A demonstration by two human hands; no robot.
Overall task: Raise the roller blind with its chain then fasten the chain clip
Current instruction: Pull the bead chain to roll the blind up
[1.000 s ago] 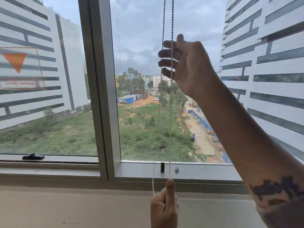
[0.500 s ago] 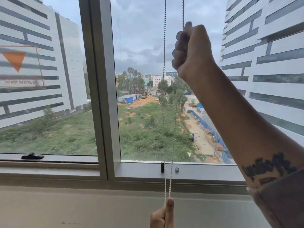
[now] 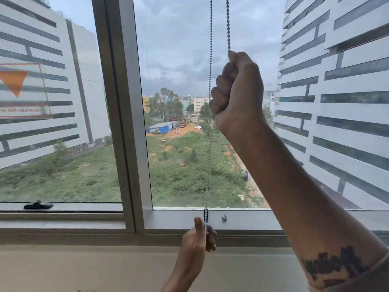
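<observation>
Gripping chain (image 3: 228, 24) in fisted right hand (image 3: 239, 95) above clip (image 3: 206, 214); left hand (image 3: 196, 241) below clip, fingers loosely curled around chain.

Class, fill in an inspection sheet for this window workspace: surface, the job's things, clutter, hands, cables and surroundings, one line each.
Surface: beige sill, bare where seen.
Job's things: bead chain hangs in two strands; dark chain clip on the lower window frame; blind itself not in view.
Clutter: black window handle on the neighbouring pane's frame; small metal fitting beside the clip.
Hands: right hand fisted on the chain's right strand; left hand pinches the chain near the clip.
Cables: nothing seen.
Surroundings: white buildings, green lot, cloudy sky.
</observation>
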